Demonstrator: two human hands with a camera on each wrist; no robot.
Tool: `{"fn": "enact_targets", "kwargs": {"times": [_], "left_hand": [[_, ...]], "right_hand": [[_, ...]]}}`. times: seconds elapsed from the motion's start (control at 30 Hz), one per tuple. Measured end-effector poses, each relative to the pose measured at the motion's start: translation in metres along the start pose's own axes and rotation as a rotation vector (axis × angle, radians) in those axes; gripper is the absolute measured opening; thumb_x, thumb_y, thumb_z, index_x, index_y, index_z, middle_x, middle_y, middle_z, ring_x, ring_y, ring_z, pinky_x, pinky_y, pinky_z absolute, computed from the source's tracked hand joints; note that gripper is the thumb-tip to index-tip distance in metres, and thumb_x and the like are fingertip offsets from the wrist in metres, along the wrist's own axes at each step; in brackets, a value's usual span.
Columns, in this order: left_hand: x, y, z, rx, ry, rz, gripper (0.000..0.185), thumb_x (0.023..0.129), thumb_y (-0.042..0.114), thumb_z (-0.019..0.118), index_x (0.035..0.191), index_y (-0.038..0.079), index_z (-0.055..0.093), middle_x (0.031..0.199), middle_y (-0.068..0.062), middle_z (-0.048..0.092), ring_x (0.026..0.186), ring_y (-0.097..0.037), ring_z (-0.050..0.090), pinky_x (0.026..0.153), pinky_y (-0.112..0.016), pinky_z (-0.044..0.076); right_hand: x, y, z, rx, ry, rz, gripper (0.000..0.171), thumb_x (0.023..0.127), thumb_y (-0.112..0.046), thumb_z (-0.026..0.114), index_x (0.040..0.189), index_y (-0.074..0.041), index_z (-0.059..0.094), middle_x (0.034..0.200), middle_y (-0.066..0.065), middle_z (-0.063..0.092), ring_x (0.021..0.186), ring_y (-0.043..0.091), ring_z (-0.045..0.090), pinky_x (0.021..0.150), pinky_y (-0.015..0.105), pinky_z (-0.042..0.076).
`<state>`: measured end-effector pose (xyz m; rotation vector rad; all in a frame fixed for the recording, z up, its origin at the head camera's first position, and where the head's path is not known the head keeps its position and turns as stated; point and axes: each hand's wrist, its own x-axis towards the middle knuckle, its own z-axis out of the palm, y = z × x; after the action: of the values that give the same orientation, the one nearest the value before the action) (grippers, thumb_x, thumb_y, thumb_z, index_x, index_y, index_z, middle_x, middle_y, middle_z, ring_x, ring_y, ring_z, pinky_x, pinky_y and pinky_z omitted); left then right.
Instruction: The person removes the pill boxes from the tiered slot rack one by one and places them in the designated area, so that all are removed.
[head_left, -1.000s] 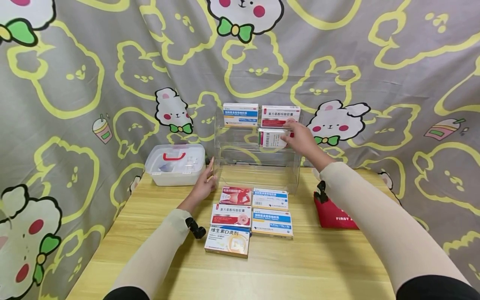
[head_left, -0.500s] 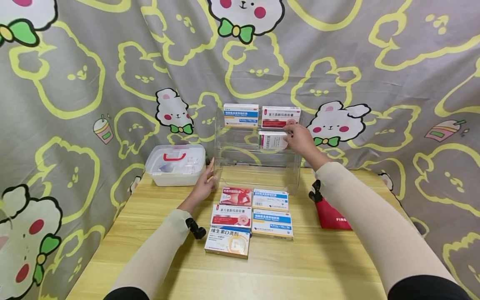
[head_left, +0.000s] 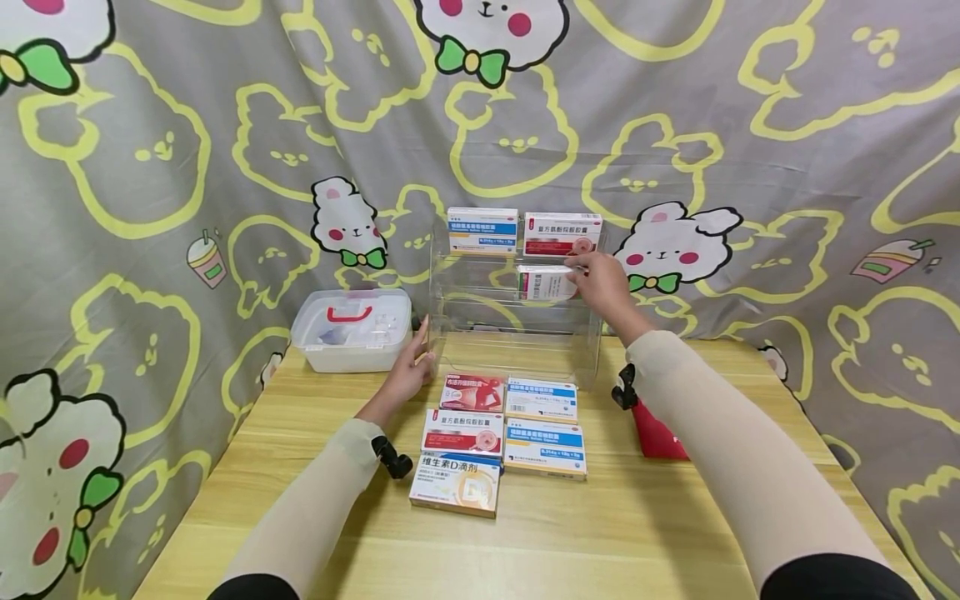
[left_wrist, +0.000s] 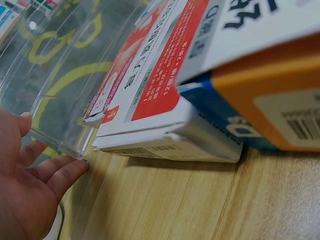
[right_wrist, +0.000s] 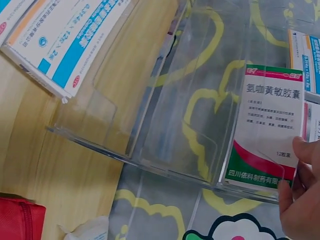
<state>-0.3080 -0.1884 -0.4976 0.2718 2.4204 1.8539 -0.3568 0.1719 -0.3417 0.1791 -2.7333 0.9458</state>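
Nearest the front edge of the wooden table [head_left: 570, 533], five medicine boxes lie flat in two columns near the middle: an orange box [head_left: 455, 483] in front, a red-and-white box [head_left: 462, 431] and a red box [head_left: 472, 392] behind it, with two blue-and-white boxes [head_left: 543, 447] just to their right. A red pouch [head_left: 660, 429] lies toward the right edge, partly hidden by the right sleeve. Farther back, the left hand [head_left: 408, 367] rests with straight, relaxed fingers [left_wrist: 60, 172] against the lower left corner of a clear acrylic rack [head_left: 480, 333]. Beside it, at the table's back left corner, stands a clear lidded case [head_left: 351, 329] with a red handle. On the rack's middle tier, the right hand [head_left: 600, 283] pinches a green-and-white box [right_wrist: 267, 130] standing upright at the tier's right end. Two more boxes [head_left: 482, 230] stand on the top tier.
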Motion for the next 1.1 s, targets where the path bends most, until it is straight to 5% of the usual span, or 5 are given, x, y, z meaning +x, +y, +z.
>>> {"fn": "enact_targets", "kwargs": {"times": [0.23,0.43,0.63,0.8,1.1], "left_hand": [[0.002,-0.001,-0.002,-0.017,-0.014,-0.020,0.074,0.110,0.002,0.038,0.166,0.035,0.003,0.168,-0.024,0.020,0.089,-0.038,0.050,0.067,-0.042,0.044],[0.001,-0.002,0.000,-0.004,-0.002,0.017,0.075,0.111,0.003,0.039,0.165,0.042,0.005,0.167,-0.023,0.024,0.074,-0.027,0.043,0.063,-0.038,0.042],[-0.001,-0.002,0.001,0.016,0.013,0.016,0.075,0.111,0.006,0.041,0.163,0.048,0.007,0.167,-0.021,0.025,0.110,-0.039,0.053,0.067,-0.037,0.045],[-0.001,-0.001,0.001,0.015,0.017,0.015,0.074,0.111,0.004,0.041,0.166,0.039,0.006,0.166,-0.022,0.027,0.096,-0.041,0.052,0.065,-0.037,0.045],[-0.002,0.001,0.000,0.021,0.004,0.012,0.075,0.111,0.004,0.039,0.165,0.041,0.004,0.167,-0.023,0.025,0.110,-0.049,0.052,0.067,-0.042,0.046]], "right_hand": [[0.001,0.004,0.005,-0.027,0.052,-0.026,0.026,0.099,-0.012,0.069,0.124,-0.007,0.075,0.135,0.019,0.065,0.122,0.037,0.054,0.093,0.050,0.045],[0.001,0.003,0.006,-0.015,0.055,-0.018,0.026,0.100,-0.011,0.068,0.124,-0.007,0.075,0.136,0.018,0.065,0.123,0.037,0.053,0.094,0.050,0.046],[-0.001,0.001,0.001,0.059,0.048,-0.010,0.027,0.102,-0.011,0.065,0.128,-0.007,0.073,0.140,0.017,0.062,0.120,0.035,0.057,0.085,0.046,0.051],[-0.002,-0.002,-0.003,0.117,0.049,-0.012,0.028,0.103,-0.010,0.063,0.129,-0.005,0.072,0.138,0.019,0.063,0.113,0.035,0.062,0.076,0.042,0.051],[-0.002,-0.008,-0.011,0.141,0.052,-0.053,0.028,0.103,-0.011,0.064,0.129,-0.007,0.073,0.146,0.013,0.059,0.119,0.032,0.062,0.068,0.035,0.048]]}}
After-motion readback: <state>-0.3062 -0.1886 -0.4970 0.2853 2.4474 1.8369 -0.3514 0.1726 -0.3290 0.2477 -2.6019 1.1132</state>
